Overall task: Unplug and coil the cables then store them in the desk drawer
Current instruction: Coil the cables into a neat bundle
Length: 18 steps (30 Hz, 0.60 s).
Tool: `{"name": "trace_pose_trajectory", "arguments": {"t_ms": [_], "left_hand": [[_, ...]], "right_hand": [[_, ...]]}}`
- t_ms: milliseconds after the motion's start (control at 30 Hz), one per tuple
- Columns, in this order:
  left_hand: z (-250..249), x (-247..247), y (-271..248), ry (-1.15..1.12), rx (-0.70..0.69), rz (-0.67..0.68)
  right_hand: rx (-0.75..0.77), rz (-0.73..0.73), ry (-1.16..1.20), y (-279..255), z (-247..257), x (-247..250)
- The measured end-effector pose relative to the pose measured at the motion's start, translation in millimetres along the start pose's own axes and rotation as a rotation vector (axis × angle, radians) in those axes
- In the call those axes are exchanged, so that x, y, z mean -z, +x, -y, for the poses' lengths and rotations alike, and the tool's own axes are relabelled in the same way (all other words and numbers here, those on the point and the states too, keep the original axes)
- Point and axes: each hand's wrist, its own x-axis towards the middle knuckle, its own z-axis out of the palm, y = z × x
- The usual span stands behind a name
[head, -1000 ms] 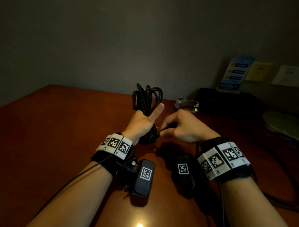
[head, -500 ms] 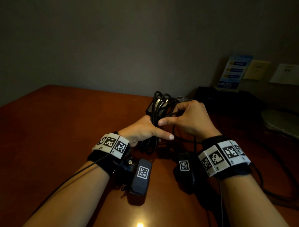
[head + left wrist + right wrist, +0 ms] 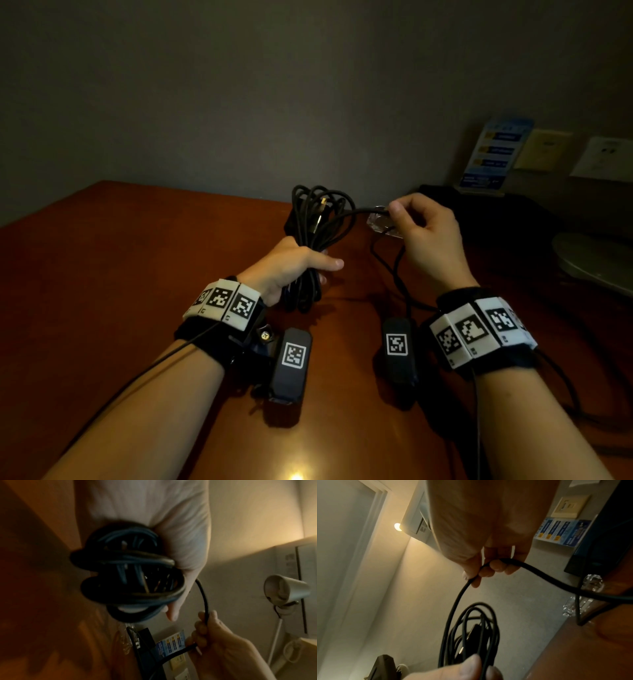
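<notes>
My left hand grips a bundle of coiled black cable upright above the wooden desk, its loops rising past the fist. A plug tip shows inside the loops. In the left wrist view the coil fills the palm. My right hand pinches the loose strand of the same cable to the right of the coil, at the height of the loops' top. From those fingers the strand runs on down toward the desk. No drawer is in view.
A crinkled clear wrapper lies behind my right hand. A black box with a blue leaflet stand and wall plates sits at the back right. A round lamp base is at the right edge. More cable trails there.
My right hand has drawn away from the coil to the right, pulling a strand out taut. My left hand has kept its grip, and the bundle has tilted slightly.
</notes>
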Motion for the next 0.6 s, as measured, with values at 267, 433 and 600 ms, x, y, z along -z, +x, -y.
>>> {"name": "trace_pose_trajectory", "arguments": {"t_ms": [267, 433, 600], "left_hand": [[-3, -8, -5, -0.005, -0.019, 0.055], [-5, -2, -4, -0.144, -0.058, 0.037], [-7, 1, -5, -0.245, -0.060, 0.143]], "right_hand": [[0.068, 0.051, -0.113, -2, 7, -11], [0.041, 0.116, -0.199, -3, 8, -13], [-0.002, 0.130, -0.262, -2, 8, -14]]}}
